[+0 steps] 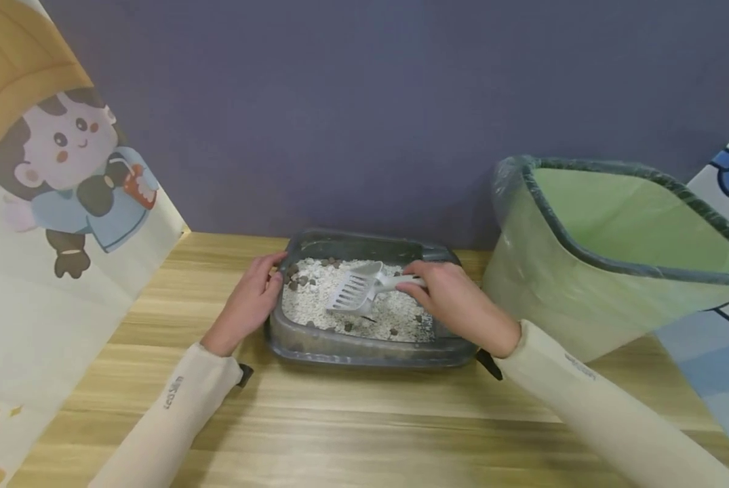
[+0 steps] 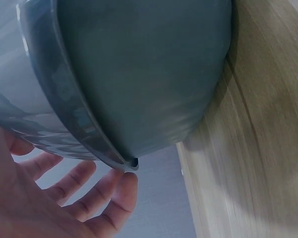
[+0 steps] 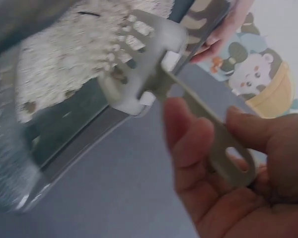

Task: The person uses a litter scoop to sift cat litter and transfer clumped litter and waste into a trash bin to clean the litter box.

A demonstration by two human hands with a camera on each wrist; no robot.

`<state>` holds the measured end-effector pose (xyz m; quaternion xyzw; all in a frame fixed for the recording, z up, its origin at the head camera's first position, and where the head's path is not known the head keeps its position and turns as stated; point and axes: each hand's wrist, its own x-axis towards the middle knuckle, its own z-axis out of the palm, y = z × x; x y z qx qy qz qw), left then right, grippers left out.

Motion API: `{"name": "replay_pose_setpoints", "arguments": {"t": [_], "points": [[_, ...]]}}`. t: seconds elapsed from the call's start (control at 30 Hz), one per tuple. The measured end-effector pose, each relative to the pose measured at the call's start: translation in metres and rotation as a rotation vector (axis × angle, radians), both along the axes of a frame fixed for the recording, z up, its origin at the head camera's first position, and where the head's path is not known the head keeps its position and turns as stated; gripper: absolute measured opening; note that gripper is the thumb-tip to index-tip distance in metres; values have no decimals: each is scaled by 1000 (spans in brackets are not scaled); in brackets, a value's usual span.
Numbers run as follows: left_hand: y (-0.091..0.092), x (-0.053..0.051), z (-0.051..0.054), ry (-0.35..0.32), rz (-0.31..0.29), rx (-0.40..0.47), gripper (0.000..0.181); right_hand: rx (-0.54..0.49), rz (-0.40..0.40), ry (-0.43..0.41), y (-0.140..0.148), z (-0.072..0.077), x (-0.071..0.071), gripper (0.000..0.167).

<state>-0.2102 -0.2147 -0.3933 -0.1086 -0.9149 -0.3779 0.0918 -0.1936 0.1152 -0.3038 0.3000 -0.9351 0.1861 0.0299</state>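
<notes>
A dark grey, translucent litter box (image 1: 364,352) stands on the wooden surface, holding whitish litter (image 1: 306,308) with several brown clumps along its edges. My left hand (image 1: 248,301) holds the box's left rim, and in the left wrist view its curled fingers (image 2: 116,198) meet the lip. A pale grey slotted litter scoop (image 1: 353,293) is over the litter, its head tilted. My right hand (image 1: 456,298) grips the scoop's handle (image 3: 231,161) between thumb and fingers. Bits of litter show at the slots in the right wrist view.
To the right of the box stands a tall pale green trash bin (image 1: 541,291), lined with a clear bag and open at the top. A dark purple-grey wall (image 1: 340,122) rises behind. At left is a wall panel (image 1: 16,285) with a cartoon figure.
</notes>
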Motion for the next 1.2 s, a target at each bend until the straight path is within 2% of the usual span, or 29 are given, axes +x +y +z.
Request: {"name": "replay_pose_setpoints", "arguments": {"t": [0.17, 0.3, 0.47, 0.53, 0.63, 0.8, 0.9, 1.07, 1.2], "points": [[1, -1, 1, 1, 0, -1, 45, 51, 32, 5, -23, 5, -6, 24], [1, -1, 1, 1, 2, -11, 45, 70, 62, 5, -36, 5, -19, 17], [1, 0, 1, -5, 11, -13, 45, 108, 81, -38, -48, 5, -38, 17], [1, 0, 1, -8, 15, -14, 46, 146, 79, -82, -51, 6, -45, 19], [1, -1, 1, -12, 18, -11, 46, 249, 66, -202, -53, 8, -53, 21], [0, -1, 1, -13, 12, -10, 45, 395, 91, -411, -55, 1, -65, 42], [0, 0, 2, -8, 5, -9, 45, 404, 98, -480, -56, -10, -74, 47], [2, 1, 3, -9, -2, -3, 46, 393, 67, -540, -52, -22, -88, 41], [1, 2, 3, -15, 7, -5, 46, 362, 73, -616, -47, -31, -94, 45]]}}
